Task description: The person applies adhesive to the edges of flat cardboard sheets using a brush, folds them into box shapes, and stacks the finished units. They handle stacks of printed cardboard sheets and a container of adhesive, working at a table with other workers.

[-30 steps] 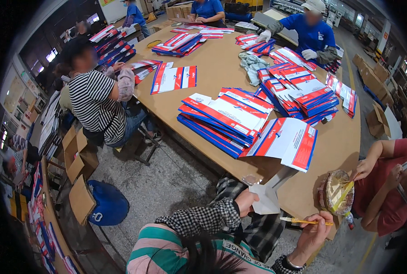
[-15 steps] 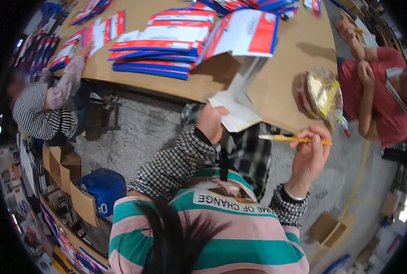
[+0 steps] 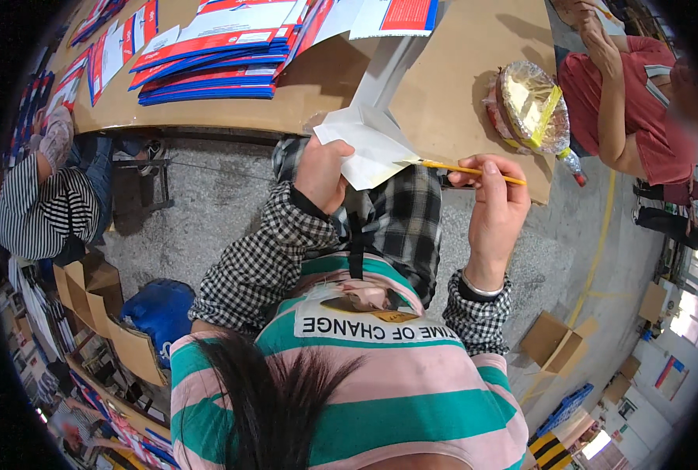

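White paper (image 3: 372, 145), folded like an envelope, sits in the left hand (image 3: 321, 174), just below the table (image 3: 450, 94) edge and above the person's lap. The left fingers are closed on the paper's lower left side, and the thumb side wraps around it. The right hand (image 3: 494, 211) is to the right of the paper and holds a thin yellow stick (image 3: 466, 169), maybe a brush or pencil. The fingers are pinched together on the stick near its right end. The stick lies almost flat, and its left tip touches the right edge of the paper. Both arms wear black and white checked sleeves over a pink and green striped shirt. On the brown table, just above the right hand, lies a round thing wrapped in clear plastic (image 3: 530, 106) with yellow tape on it. Farther up on the left of the table are stacks of red, white and blue envelopes (image 3: 216, 55). A person in a red top (image 3: 627, 102) sits at the right. A person in a black and white striped top (image 3: 43, 211) sits at the left. Brown boxes (image 3: 102, 301) and a blue bag (image 3: 157, 309) rest on the grey floor at the lower left.
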`<state>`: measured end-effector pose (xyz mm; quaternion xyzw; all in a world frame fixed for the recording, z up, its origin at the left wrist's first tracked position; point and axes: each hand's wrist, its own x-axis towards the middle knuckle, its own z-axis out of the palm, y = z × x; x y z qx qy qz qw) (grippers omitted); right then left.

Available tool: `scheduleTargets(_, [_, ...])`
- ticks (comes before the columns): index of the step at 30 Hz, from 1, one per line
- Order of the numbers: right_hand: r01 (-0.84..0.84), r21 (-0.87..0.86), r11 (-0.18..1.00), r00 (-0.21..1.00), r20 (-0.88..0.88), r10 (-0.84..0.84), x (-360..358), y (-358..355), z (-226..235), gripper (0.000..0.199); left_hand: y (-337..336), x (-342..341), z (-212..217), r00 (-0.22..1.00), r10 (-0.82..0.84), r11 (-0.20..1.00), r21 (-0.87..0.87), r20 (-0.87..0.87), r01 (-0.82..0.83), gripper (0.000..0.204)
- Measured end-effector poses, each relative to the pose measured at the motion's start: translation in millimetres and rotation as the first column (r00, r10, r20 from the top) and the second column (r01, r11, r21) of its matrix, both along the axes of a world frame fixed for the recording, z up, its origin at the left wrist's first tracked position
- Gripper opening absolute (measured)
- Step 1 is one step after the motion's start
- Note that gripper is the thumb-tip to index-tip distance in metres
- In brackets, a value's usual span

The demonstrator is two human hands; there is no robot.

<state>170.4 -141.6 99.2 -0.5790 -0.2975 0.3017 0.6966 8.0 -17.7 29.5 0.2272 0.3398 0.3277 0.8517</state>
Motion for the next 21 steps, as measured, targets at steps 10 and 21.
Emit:
scheduleTargets(10, [0.008,-0.016,1.000,1.000,0.004,-0.008,4,4,-11,0.014,-1,0,4,0.999,0.029,0.999,-0.025,-0.028,-0.030,0.049])
scheduleTargets(21, [0.008,-0.089,0.996,0.999,0.050,-0.004,9,1,-15,0.013,-2,1,5,0.998,0.052,0.998,-0.025,-0.029,-0.053,0.048])
